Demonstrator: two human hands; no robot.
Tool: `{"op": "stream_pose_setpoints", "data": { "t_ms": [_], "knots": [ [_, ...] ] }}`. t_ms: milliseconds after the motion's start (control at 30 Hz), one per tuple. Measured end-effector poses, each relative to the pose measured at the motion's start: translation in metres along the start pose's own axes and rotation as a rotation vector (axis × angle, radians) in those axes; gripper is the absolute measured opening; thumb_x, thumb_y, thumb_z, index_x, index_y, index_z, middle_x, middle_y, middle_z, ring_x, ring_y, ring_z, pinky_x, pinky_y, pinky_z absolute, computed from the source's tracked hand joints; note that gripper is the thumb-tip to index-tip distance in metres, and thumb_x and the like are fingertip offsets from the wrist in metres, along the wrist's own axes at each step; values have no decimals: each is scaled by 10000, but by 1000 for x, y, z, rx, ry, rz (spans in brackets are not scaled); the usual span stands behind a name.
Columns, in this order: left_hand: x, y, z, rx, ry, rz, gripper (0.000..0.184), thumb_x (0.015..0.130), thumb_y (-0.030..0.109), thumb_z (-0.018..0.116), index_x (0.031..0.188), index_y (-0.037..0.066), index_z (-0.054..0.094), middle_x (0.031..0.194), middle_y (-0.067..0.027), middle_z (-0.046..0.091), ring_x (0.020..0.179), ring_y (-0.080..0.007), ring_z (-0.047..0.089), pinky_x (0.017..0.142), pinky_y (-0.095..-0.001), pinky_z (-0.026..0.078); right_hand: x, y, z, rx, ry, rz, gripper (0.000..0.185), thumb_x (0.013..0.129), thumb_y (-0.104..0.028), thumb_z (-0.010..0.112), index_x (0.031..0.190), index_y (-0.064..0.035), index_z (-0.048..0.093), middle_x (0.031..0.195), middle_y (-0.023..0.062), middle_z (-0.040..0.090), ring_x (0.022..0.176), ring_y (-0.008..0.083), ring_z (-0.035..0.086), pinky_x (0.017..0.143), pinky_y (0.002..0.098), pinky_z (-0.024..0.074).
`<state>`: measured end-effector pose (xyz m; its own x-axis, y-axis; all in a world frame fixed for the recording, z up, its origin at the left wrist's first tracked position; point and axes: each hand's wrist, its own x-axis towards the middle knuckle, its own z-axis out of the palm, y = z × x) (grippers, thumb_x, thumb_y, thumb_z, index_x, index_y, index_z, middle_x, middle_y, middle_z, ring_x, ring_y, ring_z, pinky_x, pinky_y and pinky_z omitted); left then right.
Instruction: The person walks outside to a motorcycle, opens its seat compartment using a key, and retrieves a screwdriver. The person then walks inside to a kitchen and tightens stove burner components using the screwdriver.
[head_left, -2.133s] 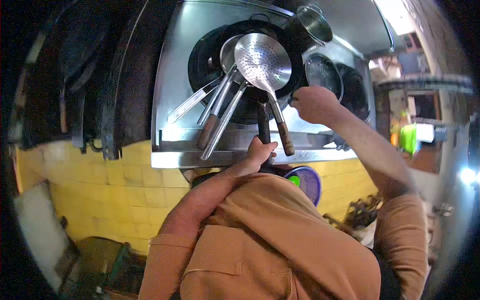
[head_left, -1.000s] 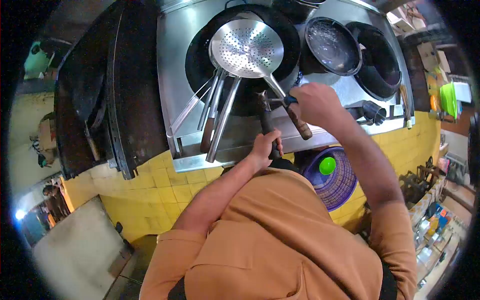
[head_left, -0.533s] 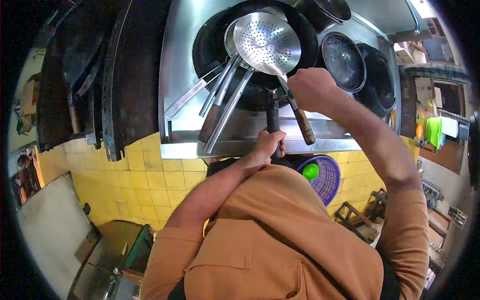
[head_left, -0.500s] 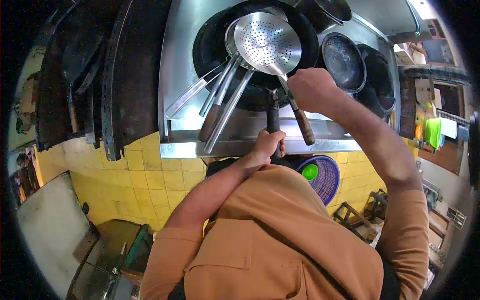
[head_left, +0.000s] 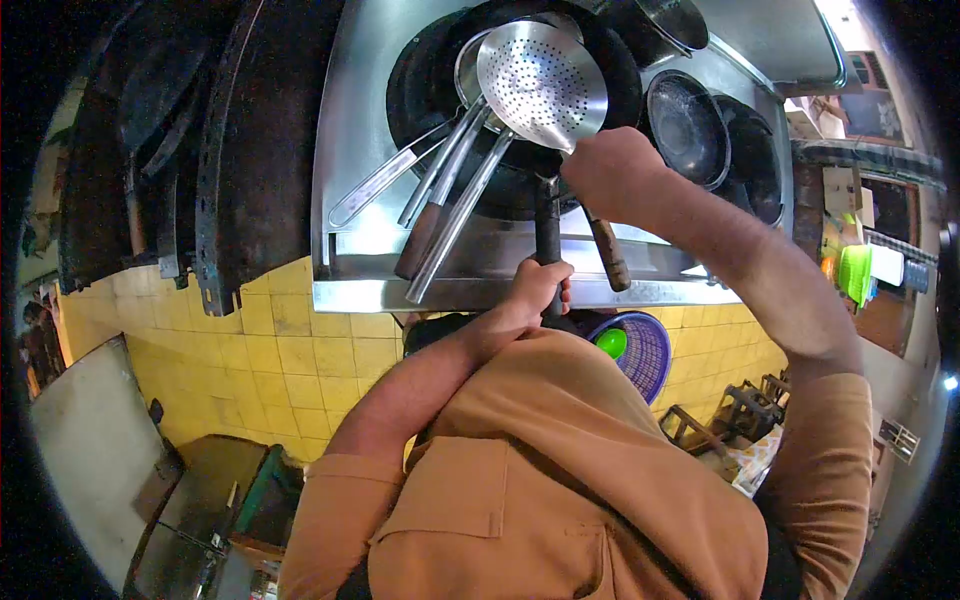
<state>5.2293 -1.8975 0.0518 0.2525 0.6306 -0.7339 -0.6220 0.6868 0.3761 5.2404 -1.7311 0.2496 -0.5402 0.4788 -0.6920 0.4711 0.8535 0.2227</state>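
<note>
My left hand [head_left: 540, 288] is wrapped round the dark handle [head_left: 547, 225] of a black wok [head_left: 425, 75] on the steel counter. My right hand [head_left: 612, 170] is closed in a fist at the lower right rim of a perforated skimmer [head_left: 543, 85]. It covers the upper shaft of a wooden-handled utensil [head_left: 608, 255]; what its fingers hold is hidden. The skimmer lies over the wok with its long metal handle [head_left: 460, 220] pointing toward me. Beside that handle are more utensil handles, one with a wooden grip [head_left: 418, 240] and one a flat metal loop [head_left: 372, 187].
A dark pan [head_left: 687, 130] and a pot [head_left: 660, 25] stand to the right of the wok. Below the steel counter edge [head_left: 400, 295] is a purple basket [head_left: 655, 350] with a green item [head_left: 612, 343] inside. Dark metal panels [head_left: 265, 130] stand at the left.
My right hand has moved slightly left and now covers the upper shaft of the wooden-handled utensil. My left hand keeps its grip. The view has shifted slightly.
</note>
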Motion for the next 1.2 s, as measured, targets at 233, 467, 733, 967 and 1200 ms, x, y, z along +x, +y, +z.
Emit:
{"op": "stream_pose_setpoints", "data": {
  "t_ms": [233, 467, 733, 967, 1200],
  "knots": [
    [3, -5, -6, -85, -120, 36, 170, 807, 170, 651, 738, 39, 568, 613, -55, 540, 481, -173, 533, 409, -341, 464, 5, -13, 8, -433, 262, -504, 91, 774, -185, 671, 708, -164, 730, 729, 4, 673, 773, 184, 690, 623, 328, 535],
    [0, -6, -8, -162, -144, 93, 136, 806, 100, 652, 849, 44, 535, 645, -37, 537, 487, -133, 521, 401, -310, 452, 20, 6, 11, -348, -20, -319, 136, 825, -172, 631, 873, -65, 699, 734, 40, 667, 707, 227, 694, 554, 350, 536],
    [-1, -5, -4, -99, -59, 86, 117, 784, 121, 643, 758, 51, 554, 617, -32, 555, 462, -129, 529, 372, -297, 443, 13, -23, 2, -437, -64, -243, 115, 806, -148, 643, 822, -80, 734, 828, 83, 705, 807, 257, 710, 620, 353, 575],
    [6, -13, -6, -83, -44, 95, 126, 780, 122, 647, 763, 41, 552, 595, -33, 549, 449, -130, 525, 377, -298, 447, 19, -41, -7, -412, -80, -157, 209, 814, -157, 633, 941, 6, 668, 766, 84, 682, 710, 253, 695, 551, 335, 552],
    [8, -11, -5, -76, -92, 65, 169, 777, 104, 609, 884, -1, 529, 626, -61, 563, 482, -149, 546, 398, -309, 445, 28, -50, -26, -317, -249, -35, 137, 800, -149, 647, 865, -49, 715, 858, 100, 711, 804, 250, 714, 602, 355, 571]
  ]
}}
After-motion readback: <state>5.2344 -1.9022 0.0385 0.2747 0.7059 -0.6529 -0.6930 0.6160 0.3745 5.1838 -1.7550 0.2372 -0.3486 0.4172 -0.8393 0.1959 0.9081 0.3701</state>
